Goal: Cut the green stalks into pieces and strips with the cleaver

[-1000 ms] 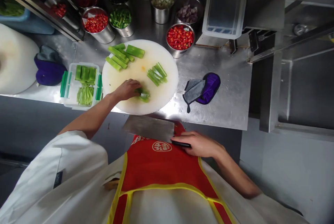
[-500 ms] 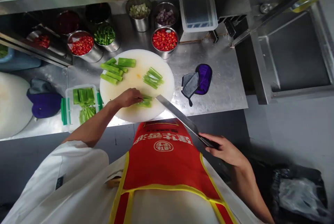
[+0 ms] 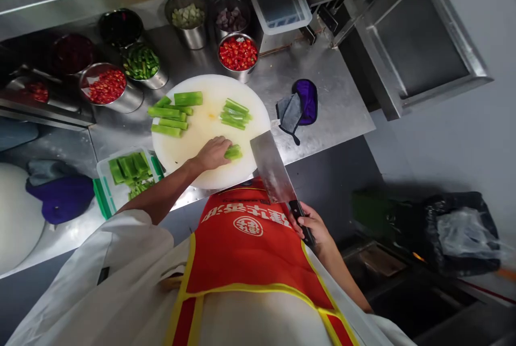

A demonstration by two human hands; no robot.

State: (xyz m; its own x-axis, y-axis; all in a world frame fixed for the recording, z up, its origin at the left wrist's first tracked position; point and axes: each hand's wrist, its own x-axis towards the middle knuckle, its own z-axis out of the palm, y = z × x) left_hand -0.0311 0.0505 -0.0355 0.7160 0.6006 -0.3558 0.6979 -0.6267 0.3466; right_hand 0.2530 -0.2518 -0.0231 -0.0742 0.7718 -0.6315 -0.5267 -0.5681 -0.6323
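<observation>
On the round white cutting board (image 3: 197, 131), my left hand (image 3: 215, 153) curls its fingers over the end of a small bunch of green celery pieces (image 3: 234, 152). My right hand (image 3: 316, 222) grips the black handle of a cleaver (image 3: 274, 168). Its broad blade lies turned flat to view, its tip over the board's right edge, apart from the celery under my left hand. Thin-cut celery strips (image 3: 235, 114) lie farther back on the board. At the back left of it sit several thicker celery lengths (image 3: 169, 115).
A clear container (image 3: 116, 190) of cut celery stands left of the board. Behind are metal pots of chopped red chilli (image 3: 238, 55) and green pepper (image 3: 142, 62). A purple and grey cloth (image 3: 302, 104) lies right. A sink (image 3: 423, 40) is at far right.
The cleaver has turned from edge-on to broadside, and my right hand has come in leftwards, closer to the apron. My left hand has slid slightly right, covering more of the celery pieces.
</observation>
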